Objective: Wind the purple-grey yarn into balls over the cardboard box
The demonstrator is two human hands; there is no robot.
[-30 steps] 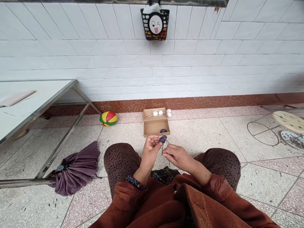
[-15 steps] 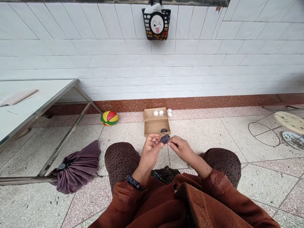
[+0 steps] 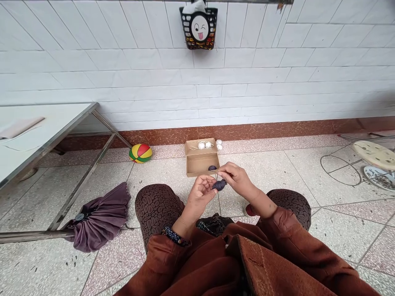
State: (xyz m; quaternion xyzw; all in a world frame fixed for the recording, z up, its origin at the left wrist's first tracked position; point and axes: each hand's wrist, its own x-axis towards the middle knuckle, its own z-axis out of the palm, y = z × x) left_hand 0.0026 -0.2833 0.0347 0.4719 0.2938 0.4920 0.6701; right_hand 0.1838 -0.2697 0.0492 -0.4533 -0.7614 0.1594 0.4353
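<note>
Between my hands is a small dark purple-grey ball of yarn (image 3: 219, 185). My left hand (image 3: 199, 197) grips it with thumb and fingers from the left. Above the ball, my right hand (image 3: 236, 179) pinches a thin strand of the yarn that runs up from it. An open cardboard box (image 3: 197, 165) lies on the floor just beyond my hands. In its right corner sits another dark ball of yarn (image 3: 212, 168). Two white balls of yarn (image 3: 205, 145) rest against the box lid, with more white balls (image 3: 219, 144) beside it.
A colourful ball (image 3: 140, 153) lies left of the box. A folded purple umbrella (image 3: 101, 222) is by the metal-framed table (image 3: 61, 119). To the right stands a round stool (image 3: 375, 154). A black basket (image 3: 199, 28) hangs on the tiled wall.
My right hand has risen from beside the yarn ball to above it, drawing a strand up. The ball in my left hand has shifted slightly right and down.
</note>
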